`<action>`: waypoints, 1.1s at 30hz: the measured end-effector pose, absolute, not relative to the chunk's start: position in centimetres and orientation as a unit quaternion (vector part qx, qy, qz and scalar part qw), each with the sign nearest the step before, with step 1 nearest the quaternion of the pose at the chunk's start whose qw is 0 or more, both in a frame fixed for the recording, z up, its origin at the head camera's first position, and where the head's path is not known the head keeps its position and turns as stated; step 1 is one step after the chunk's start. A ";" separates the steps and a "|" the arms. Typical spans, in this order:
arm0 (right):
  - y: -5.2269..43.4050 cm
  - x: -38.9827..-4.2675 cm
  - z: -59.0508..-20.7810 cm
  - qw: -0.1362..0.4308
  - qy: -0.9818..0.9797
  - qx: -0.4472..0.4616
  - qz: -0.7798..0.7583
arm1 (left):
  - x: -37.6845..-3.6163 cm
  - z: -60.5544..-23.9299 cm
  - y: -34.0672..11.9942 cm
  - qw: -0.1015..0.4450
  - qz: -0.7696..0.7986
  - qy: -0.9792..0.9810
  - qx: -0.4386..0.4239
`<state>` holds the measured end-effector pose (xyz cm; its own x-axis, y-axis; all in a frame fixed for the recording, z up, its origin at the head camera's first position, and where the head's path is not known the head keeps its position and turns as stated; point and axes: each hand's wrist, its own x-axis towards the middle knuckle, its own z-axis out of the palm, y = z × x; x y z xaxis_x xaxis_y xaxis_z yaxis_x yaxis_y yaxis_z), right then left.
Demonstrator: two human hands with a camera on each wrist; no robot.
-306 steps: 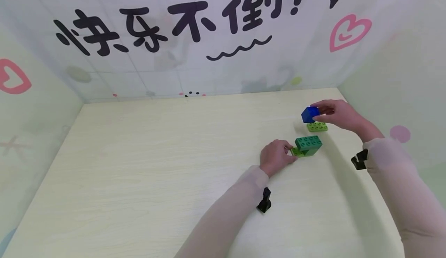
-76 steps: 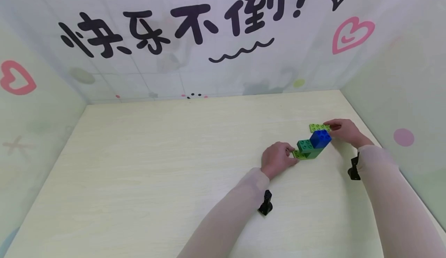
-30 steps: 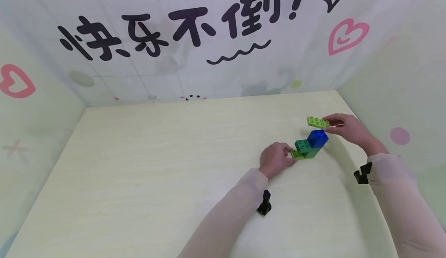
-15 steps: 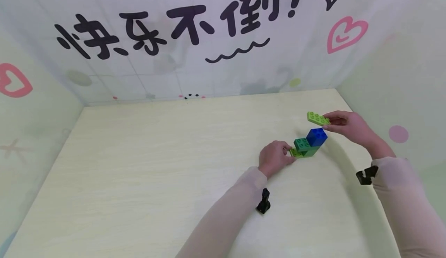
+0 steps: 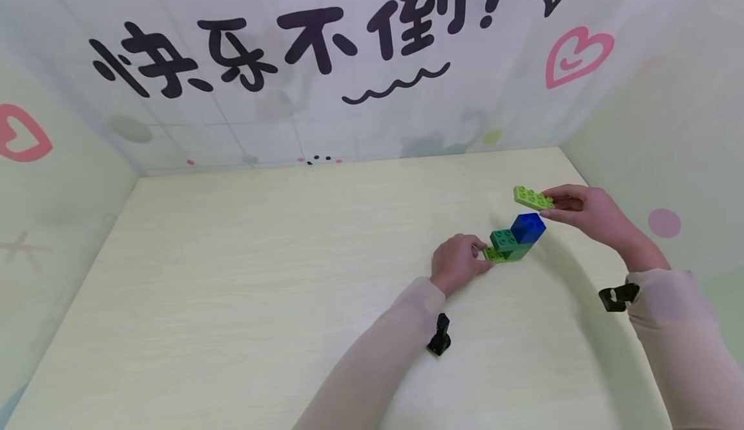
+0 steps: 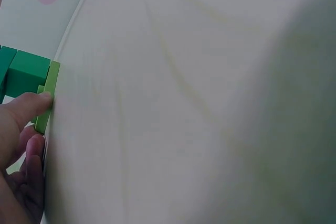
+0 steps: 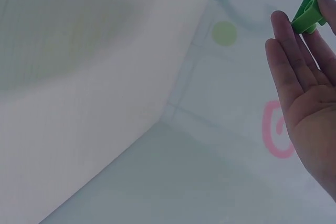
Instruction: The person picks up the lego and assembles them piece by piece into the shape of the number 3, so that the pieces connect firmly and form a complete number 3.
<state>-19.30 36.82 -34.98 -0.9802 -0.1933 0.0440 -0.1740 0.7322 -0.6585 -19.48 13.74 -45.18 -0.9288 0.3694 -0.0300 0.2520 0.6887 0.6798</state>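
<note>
Up in the air now, in the right hand (image 5: 584, 210): the flat plate (image 5: 532, 198), light green, with little bumps on top. Pinched at one end between thumb and fingertips, with the other fingers nearly straight, as seen from the right wrist. A short while ago, lying flat on the table (image 5: 261, 255) behind the stack, with the fingers just getting hold of it. Then lifted. Now hanging a bit tilted, just above the blue brick (image 5: 528, 226) and a little behind it. Not touching it. A clear gap between the two.

Below that, the small stack, in the same spot as before. At the top, the blue brick. Beside it and a step lower, the bare bumps of the dark green brick (image 5: 503, 239). Under both, lying flat on the table, the bottom plate (image 5: 493, 255), light green too.

Pressed against the near end of the bottom plate: the left hand (image 5: 456, 263), still in its old place. Thumb tip right on the edge, other fingers curled under, seen best from the left wrist. Holding the stack steady, by the look of it.

So: last loose piece picked up and over the stack, but not on it yet.
</note>
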 end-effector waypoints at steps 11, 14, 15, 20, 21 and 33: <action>35.8 -18.5 -34.2 0.010 0.926 -0.105 -0.362 | -19.4 -45.0 13.7 0.088 0.360 0.914 0.167; 35.5 -18.3 -34.0 0.005 0.926 -0.104 -0.364 | -19.5 -45.1 13.7 0.089 0.361 0.913 0.168; 35.4 -18.2 -33.9 0.003 0.925 -0.102 -0.365 | -19.5 -45.1 13.7 0.089 0.362 0.913 0.168; 35.1 -17.9 -33.7 -0.002 0.924 -0.114 -0.364 | -19.6 -45.3 13.7 0.087 0.362 0.913 0.169; 35.1 -17.9 -33.7 -0.002 0.924 -0.116 -0.365 | -19.6 -45.3 13.7 0.086 0.363 0.913 0.168; 34.7 -17.2 -33.7 0.002 0.915 -0.136 -0.381 | -19.6 -45.5 13.7 0.082 0.362 0.913 0.168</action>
<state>-17.22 34.70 -33.71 -0.9628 -0.2514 0.0993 -0.2477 0.6732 -0.6968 -19.61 13.74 -45.53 -0.9301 0.3662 -0.0291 0.2467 0.6814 0.6891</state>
